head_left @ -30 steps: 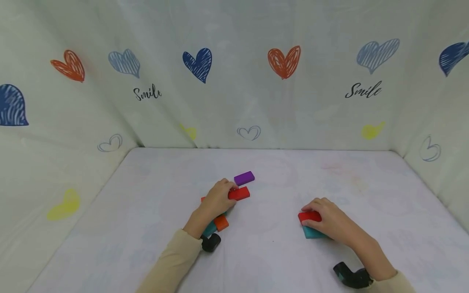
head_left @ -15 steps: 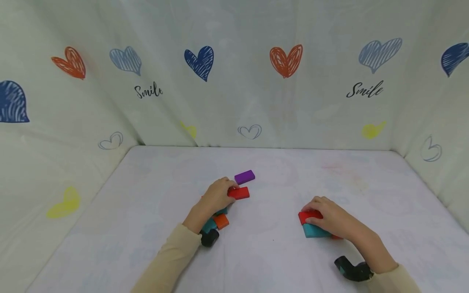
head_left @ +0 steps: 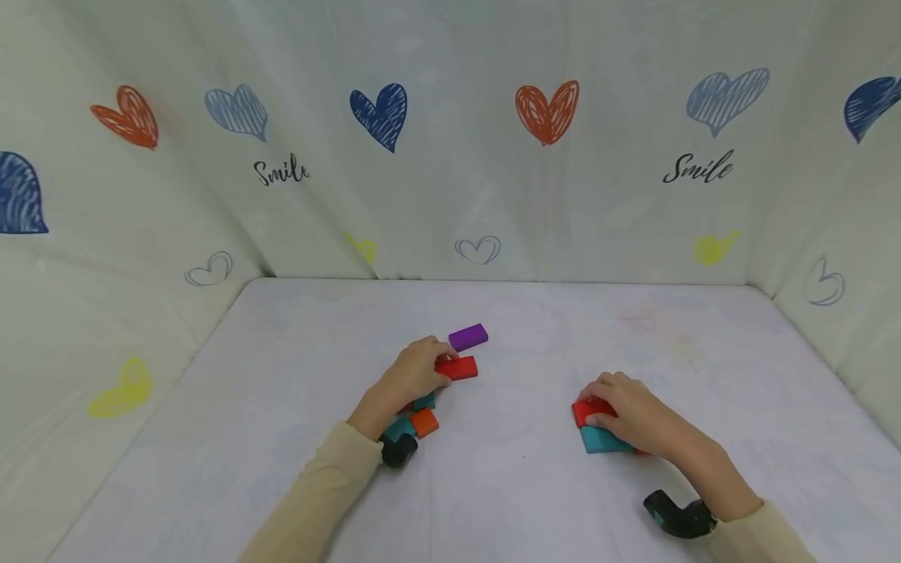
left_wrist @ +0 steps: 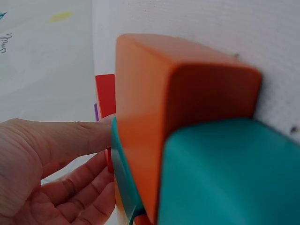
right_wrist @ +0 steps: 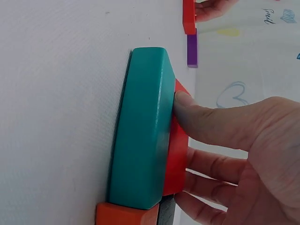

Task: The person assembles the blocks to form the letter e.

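- My left hand lay curled over the near end of a red block, with thumb and fingertips closed on it; how the fingers sat under the palm I could not see from the head view.
- In the left wrist view the same red block showed only as a narrow strip behind my fingers, because an orange block and a teal block filled nearly all of the picture, very close and a little blurred.
- Part of this small pile stayed hidden under my left wrist, so I cannot tell how many pieces were in it.
- My right hand rested on a second red block, which lay on top of a larger teal block; my thumb pressed on the red one and the fingers curled round its far side.
- A small orange piece touched the teal one at the bottom edge of the right wrist view, cut off by the frame.
- A purple block lay alone just behind the left red block, not touching my hand.
- Everything was on the white table cover, with cloth walls printed with hearts around it.
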Motion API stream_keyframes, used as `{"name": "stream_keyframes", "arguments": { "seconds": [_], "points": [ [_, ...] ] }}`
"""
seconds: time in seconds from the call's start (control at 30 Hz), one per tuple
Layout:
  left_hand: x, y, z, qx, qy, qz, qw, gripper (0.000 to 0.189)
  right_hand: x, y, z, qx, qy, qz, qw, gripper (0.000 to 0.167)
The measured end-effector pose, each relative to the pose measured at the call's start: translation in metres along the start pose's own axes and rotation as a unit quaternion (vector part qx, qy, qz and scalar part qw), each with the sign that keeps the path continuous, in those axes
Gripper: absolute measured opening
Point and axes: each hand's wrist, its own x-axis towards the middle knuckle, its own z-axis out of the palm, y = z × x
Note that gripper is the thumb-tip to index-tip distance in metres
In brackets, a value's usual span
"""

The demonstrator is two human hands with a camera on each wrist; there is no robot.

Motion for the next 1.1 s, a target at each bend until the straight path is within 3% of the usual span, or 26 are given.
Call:
{"name": "stream_keyframes", "arguments": {
  "seconds": [0.4, 0.6, 0.8, 1.1],
  "points": [
    [0.003, 0.0, -0.003, -0.019, -0.013, -0.012, 0.9997, 0.035, 0.002, 0.0, -0.002, 0.046, 0.024, -0.014, 0.9986, 0.015],
    [0.004, 0.001, -0.003, -0.031, -0.023, -0.001, 0.9993, 0.035, 0.008, -0.005, -0.003, 0.081, 0.053, -0.025, 0.995, 0.014],
    [0.004, 0.0, -0.003, -0.037, -0.016, 0.014, 0.9991, 0.033, 0.024, -0.018, -0.007, 0.131, 0.071, -0.031, 0.9884, 0.016],
    [0.006, -0.001, -0.002, -0.045, -0.016, 0.009, 0.9988, 0.033, 0.063, -0.034, 0.009, 0.229, 0.047, 0.018, 0.9721, 0.015]
  ]
}}
